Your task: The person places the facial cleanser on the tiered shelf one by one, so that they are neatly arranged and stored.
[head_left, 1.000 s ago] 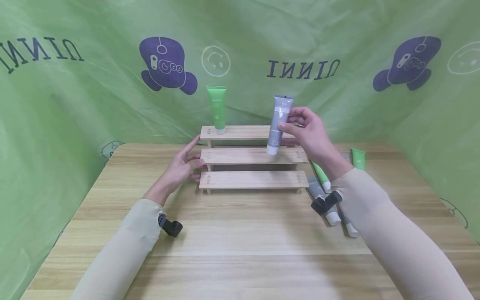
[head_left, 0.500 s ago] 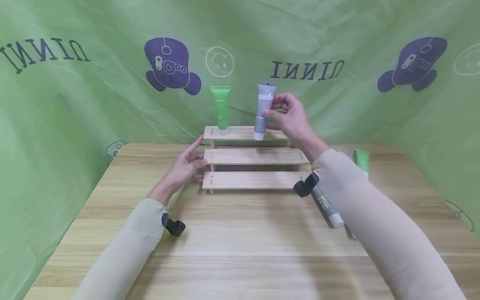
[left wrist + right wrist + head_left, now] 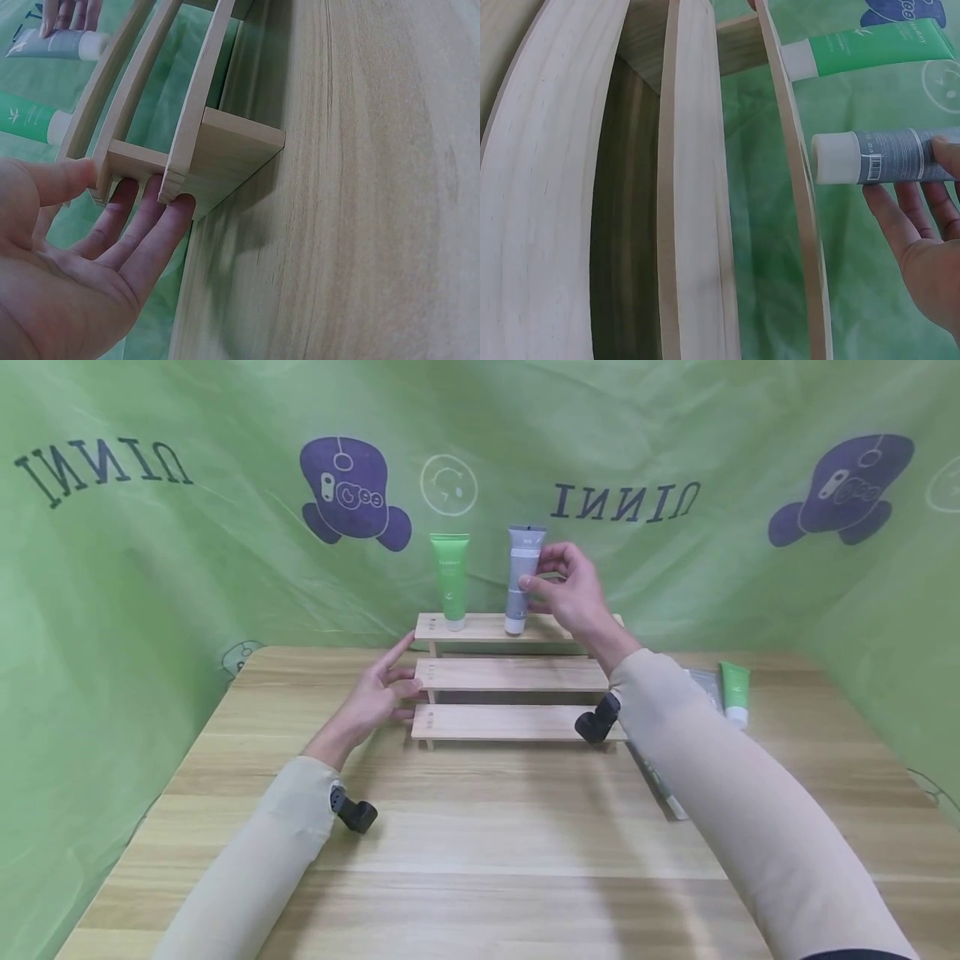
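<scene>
A three-tier wooden display stand (image 3: pixel 517 675) sits on the table. My left hand (image 3: pixel 372 693) holds its left end, thumb at the middle tier's corner and the other fingers spread along the side. My right hand (image 3: pixel 573 589) pinches a grey squeeze tube (image 3: pixel 522 572) upright, its white cap down at the top tier. In the right wrist view the cap (image 3: pixel 836 158) is right by that tier's edge; I cannot tell whether it touches. Left of it, a green squeeze tube (image 3: pixel 452 578) stands cap down on the same tier.
Right of the stand, a green tube (image 3: pixel 736 689) and a grey tube (image 3: pixel 705 683) lie on the wooden table (image 3: pixel 480 860). Another grey tube (image 3: pixel 667 793) is mostly hidden under my right forearm. A green printed cloth (image 3: pixel 225 552) hangs close behind the stand.
My right hand has carried the grey tube left and over the top tier, and the tube now hangs straighter. The left hand keeps its place on the stand; the view has shifted slightly.
</scene>
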Tool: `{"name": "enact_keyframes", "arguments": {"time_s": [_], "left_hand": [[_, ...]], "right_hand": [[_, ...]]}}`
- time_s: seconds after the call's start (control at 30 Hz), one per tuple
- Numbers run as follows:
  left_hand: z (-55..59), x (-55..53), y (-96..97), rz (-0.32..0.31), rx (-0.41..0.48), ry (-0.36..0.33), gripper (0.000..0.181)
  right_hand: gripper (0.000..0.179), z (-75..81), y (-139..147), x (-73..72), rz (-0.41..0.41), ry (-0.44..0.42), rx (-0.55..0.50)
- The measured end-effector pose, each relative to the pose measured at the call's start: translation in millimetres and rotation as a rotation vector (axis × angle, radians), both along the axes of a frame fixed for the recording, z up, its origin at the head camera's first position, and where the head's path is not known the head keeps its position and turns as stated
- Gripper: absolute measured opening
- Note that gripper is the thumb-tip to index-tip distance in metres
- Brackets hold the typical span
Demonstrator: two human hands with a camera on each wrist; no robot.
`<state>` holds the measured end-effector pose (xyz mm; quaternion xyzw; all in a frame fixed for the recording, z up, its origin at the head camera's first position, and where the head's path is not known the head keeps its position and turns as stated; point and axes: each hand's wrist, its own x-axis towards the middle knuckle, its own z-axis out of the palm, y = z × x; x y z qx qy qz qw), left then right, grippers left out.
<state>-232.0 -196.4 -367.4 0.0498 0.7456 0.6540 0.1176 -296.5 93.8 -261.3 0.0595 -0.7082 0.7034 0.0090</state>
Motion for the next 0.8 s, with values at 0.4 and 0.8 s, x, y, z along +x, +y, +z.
{"name": "enact_keyframes", "arguments": {"time_s": [0.4,0.8], "left_hand": [[0.6,-0.9,2.2,0.011,-0.010,0.010,0.083],[0.1,0.0,0.8,0.021,-0.003,-0.003,0.083]], "right_hand": [[0.045,-4.2,-9,-4.8,-0.015,0.094,0.085],[0.047,-9.3,-13,-4.0,-0.005,0.112,0.109]]}}
